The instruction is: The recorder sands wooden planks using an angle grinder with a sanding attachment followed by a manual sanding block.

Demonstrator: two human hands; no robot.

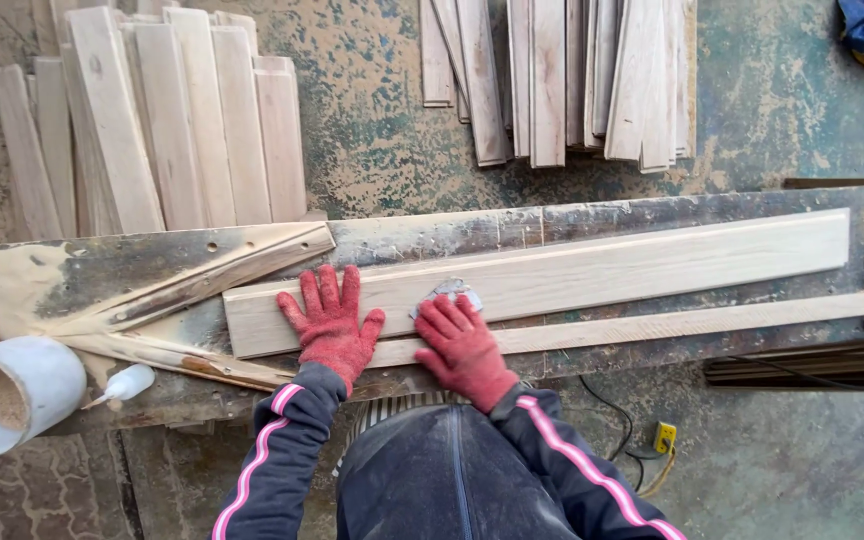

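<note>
Nearest you, your dark trousers and navy sleeves with pink stripes fill the bottom of the view. Your left hand (330, 322), in a red knitted glove, lies flat with fingers spread, palm pressing down on the near left end of the long pale wooden board (552, 275). Your right hand (462, 345), gloved the same, sits just beside it to the right, fingers curled down over a small grey piece of sandpaper (449, 293) that rests on the board's near edge. The board runs left to right across the dusty metal workbench (112, 270), stretching well off to the right of both hands. A thin wooden strip (672, 322) lies along its near side. Down at the left, a white bucket of sawdust (7, 395) and a small white glue bottle (127, 382) sit near the bench. Farther off, on the floor, two stacks of pale wooden slats (162, 120) lie left and right.
</note>
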